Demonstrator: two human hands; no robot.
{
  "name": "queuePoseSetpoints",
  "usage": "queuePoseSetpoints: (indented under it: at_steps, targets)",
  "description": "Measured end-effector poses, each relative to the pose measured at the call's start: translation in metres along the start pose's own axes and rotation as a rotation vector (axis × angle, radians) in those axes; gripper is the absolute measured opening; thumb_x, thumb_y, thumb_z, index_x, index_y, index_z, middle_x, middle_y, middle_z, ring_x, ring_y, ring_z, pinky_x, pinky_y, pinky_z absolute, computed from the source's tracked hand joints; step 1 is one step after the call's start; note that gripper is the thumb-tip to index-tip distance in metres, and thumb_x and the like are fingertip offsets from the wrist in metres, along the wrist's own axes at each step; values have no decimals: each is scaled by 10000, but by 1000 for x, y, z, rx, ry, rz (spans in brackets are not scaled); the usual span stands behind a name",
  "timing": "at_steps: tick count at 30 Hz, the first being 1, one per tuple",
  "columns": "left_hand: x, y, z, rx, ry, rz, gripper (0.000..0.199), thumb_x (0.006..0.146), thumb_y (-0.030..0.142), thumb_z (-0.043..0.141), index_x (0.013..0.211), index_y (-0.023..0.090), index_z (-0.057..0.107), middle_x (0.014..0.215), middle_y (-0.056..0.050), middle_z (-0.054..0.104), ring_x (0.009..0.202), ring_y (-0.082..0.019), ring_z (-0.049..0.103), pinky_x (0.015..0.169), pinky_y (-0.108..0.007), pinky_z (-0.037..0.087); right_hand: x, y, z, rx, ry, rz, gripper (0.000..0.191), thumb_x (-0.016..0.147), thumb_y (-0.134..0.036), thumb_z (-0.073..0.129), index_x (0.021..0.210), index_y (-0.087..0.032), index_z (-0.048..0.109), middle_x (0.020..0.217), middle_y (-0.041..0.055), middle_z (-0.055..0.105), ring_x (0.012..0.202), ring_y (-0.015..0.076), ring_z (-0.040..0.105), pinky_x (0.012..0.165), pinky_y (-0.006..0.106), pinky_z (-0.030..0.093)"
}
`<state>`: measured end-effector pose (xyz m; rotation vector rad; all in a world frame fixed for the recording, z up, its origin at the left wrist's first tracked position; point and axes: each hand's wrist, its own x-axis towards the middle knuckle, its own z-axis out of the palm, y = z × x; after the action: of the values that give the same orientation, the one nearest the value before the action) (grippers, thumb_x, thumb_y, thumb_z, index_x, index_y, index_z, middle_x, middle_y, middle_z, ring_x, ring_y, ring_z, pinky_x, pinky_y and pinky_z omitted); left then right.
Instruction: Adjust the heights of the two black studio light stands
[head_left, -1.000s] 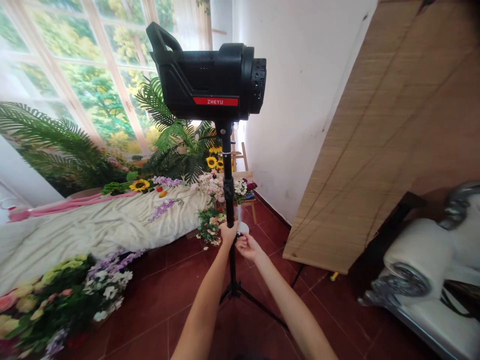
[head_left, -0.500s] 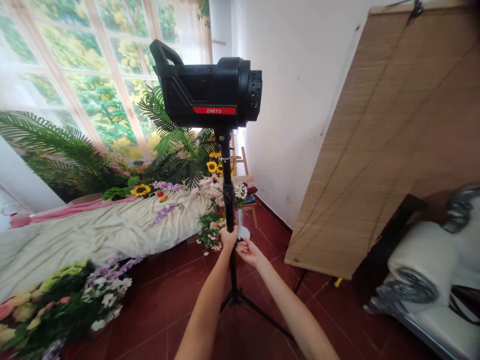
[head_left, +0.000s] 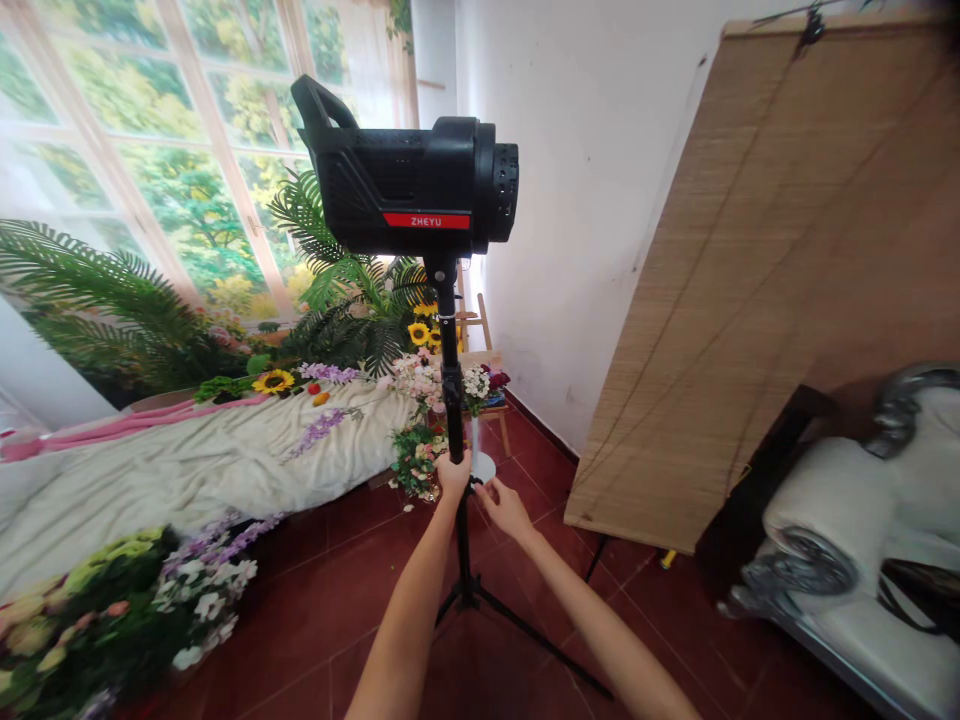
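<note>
Though partly hidden, knob (head_left: 475,482) at right hand (head_left: 507,506), pinch unclear, black stand (head_left: 454,425) clasped in left hand (head_left: 453,478), red-labelled lamp (head_left: 397,185) atop.

studio light (head_left: 405,185): 1 | stand (head_left: 454,430): 1 | hands (head_left: 454,476) (head_left: 508,508): 2 | bamboo blind (head_left: 720,280): 1

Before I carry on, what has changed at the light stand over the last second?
The right hand has opened a little: its fingers, more curled earlier, are now straighter, with the tips at the small dark knob on the stand. The view shifted too, so the black lamp sits lower in the picture and more of the blind's top shows. The left hand stayed wrapped around the stand.
</note>
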<state>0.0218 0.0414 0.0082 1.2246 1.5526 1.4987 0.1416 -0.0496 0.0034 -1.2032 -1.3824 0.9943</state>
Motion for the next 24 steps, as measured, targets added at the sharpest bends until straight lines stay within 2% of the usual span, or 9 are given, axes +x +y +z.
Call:
queuePoseSetpoints:
  at_steps: [3,6,8,11,15,19,21,24]
  targets:
    - [-2,4,-2,18,-6,10,300,650,417,608,506,168,523,440,-20,539,418,-140,542,441,-219,396,10,6,11,188,-24,233,442,831,-590,469,590,-220,493,497,-9,532,433,102,469,423,201,321]
    - [-3,8,-3,23,-9,19,298,654,408,600,494,170,519,432,-26,539,408,-140,537,446,-222,401,19,13,17,450,-113,432,474,819,-630,453,601,-211,491,401,-2,504,340,104,455,340,201,311]
    - [-4,9,-4,12,-6,14,286,646,400,605,496,169,530,426,-28,537,414,-145,539,448,-224,401,21,15,17,556,-143,476,440,801,-606,513,630,-201,499,395,-3,511,345,106,480,328,193,329]
    - [-4,9,-5,8,4,22,267,636,384,614,502,162,551,431,-28,537,437,-148,547,459,-223,403,21,13,17,577,-133,483,365,778,-525,600,664,-189,512,441,-3,551,373,94,504,344,181,358]
    - [-4,8,-5,22,15,32,226,636,347,617,530,154,567,460,-25,548,471,-145,562,479,-216,413,21,6,19,389,-35,396,236,725,-355,685,688,-201,511,495,-31,567,384,84,486,365,185,349]
    - [-4,8,-5,6,6,1,212,636,333,622,533,157,563,439,-13,529,458,-146,560,470,-213,407,15,-3,16,195,131,90,198,663,-254,719,761,-226,549,600,-39,568,499,109,505,463,211,369]
    - [-4,8,-4,3,6,-1,221,635,336,622,516,161,554,426,-8,516,450,-145,554,469,-214,402,9,-8,13,126,158,-44,201,665,-235,707,815,-242,572,692,-29,560,573,118,501,534,223,394]
    - [-3,8,-4,8,6,7,241,636,345,619,495,165,542,423,-6,508,440,-139,540,464,-215,392,-3,-16,11,79,136,-130,180,711,-224,650,877,-257,587,828,-2,536,641,132,492,623,249,428]
